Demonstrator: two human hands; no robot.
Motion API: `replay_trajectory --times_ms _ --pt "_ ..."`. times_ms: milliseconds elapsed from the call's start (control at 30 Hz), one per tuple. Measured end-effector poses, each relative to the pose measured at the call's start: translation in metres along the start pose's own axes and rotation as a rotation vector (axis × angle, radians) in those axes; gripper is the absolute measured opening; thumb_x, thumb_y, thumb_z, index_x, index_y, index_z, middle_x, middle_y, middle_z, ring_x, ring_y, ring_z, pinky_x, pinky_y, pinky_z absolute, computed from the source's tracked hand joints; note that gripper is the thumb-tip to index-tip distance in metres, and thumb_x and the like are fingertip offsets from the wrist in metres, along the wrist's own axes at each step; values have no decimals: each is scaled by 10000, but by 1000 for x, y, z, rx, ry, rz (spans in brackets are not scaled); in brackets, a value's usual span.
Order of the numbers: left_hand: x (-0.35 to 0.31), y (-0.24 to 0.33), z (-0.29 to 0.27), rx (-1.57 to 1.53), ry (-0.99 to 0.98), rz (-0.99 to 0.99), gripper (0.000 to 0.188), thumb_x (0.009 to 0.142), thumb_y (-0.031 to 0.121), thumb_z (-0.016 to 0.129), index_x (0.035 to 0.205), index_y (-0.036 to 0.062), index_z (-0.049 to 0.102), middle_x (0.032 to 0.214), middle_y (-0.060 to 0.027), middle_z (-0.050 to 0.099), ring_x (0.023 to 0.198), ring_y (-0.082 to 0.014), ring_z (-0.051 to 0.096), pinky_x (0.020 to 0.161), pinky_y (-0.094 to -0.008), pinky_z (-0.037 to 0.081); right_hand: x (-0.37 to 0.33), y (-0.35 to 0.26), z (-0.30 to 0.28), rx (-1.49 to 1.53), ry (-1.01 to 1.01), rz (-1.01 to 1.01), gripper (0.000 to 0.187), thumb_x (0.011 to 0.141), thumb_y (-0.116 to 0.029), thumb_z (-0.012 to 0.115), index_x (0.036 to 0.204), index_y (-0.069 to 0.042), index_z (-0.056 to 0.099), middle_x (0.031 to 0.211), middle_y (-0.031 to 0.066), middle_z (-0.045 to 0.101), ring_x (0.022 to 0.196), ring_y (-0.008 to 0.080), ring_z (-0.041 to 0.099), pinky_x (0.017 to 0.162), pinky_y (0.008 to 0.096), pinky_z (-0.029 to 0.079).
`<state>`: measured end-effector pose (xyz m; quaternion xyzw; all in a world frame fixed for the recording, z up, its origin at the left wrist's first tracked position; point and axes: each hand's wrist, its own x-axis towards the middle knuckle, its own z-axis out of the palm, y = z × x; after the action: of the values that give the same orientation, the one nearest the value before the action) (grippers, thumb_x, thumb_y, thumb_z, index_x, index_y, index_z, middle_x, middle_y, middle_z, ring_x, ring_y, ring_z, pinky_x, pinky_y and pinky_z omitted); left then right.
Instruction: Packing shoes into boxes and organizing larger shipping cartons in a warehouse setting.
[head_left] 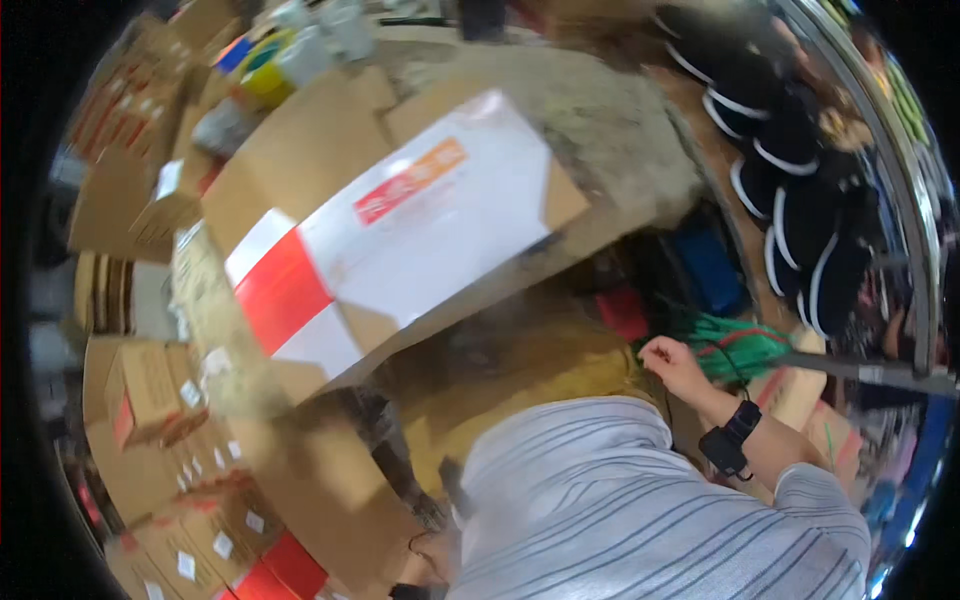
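Observation:
My right hand [674,366] is held out to the right of my body, fingers curled in, with nothing visible in them. A bundle of green netting [735,345] lies just beyond it, and a black device [724,450] is strapped to that wrist. At the bottom edge my left hand [436,553] is partly cut off and blurred beside a large brown cardboard piece [320,490]; its fingers are hard to make out. In front of me an open cardboard carton [440,240], white with red and orange patches, lies tilted on a worn surface.
Stacked cardboard boxes [150,400] fill the left side. Rows of black items with white edging [790,200] line the right, beside a metal rail [905,170]. A yellow container [265,72] and white containers [345,30] stand at the far left. A blue object [707,268] sits under the surface's edge.

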<state>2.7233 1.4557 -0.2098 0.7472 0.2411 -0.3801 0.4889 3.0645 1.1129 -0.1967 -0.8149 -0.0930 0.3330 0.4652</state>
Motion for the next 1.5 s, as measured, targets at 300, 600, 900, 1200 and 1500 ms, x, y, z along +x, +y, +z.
replay_trajectory --times_ms 300,600,900,1200,1500 --pt "21 -18 23 100 -199 -193 380 758 173 652 1106 43 569 1021 -170 586 1021 -296 538 892 -372 427 -129 113 -6 -560 -338 -394 221 703 -174 607 859 -20 581 846 144 573 792 352 567 694 430 463" --pt "23 -19 4 184 -237 -254 353 755 168 650 1077 44 575 999 -162 592 995 -288 547 871 -367 434 -175 77 -19 -240 -257 127 164 735 -207 661 813 -80 592 718 79 533 636 260 548 576 353 444" --pt "22 -7 -10 275 -294 -297 327 752 163 649 1049 44 581 977 -154 597 970 -280 555 850 -363 442 -218 126 -28 -65 -155 469 267 792 -300 632 846 -39 610 768 99 663 617 198 640 529 319 475" --pt "18 7 -22 362 -325 -325 300 749 158 647 1020 45 587 955 -146 603 944 -272 564 828 -359 449 -232 162 98 -185 -495 175 321 772 -327 573 922 -46 618 879 186 642 860 365 604 744 430 473" --pt "2 7 -33 385 -308 -384 274 746 153 646 992 45 593 932 -138 608 918 -264 572 807 -354 456 -213 107 80 -103 77 391 157 716 -134 627 867 -97 608 774 123 618 739 311 619 624 407 482"
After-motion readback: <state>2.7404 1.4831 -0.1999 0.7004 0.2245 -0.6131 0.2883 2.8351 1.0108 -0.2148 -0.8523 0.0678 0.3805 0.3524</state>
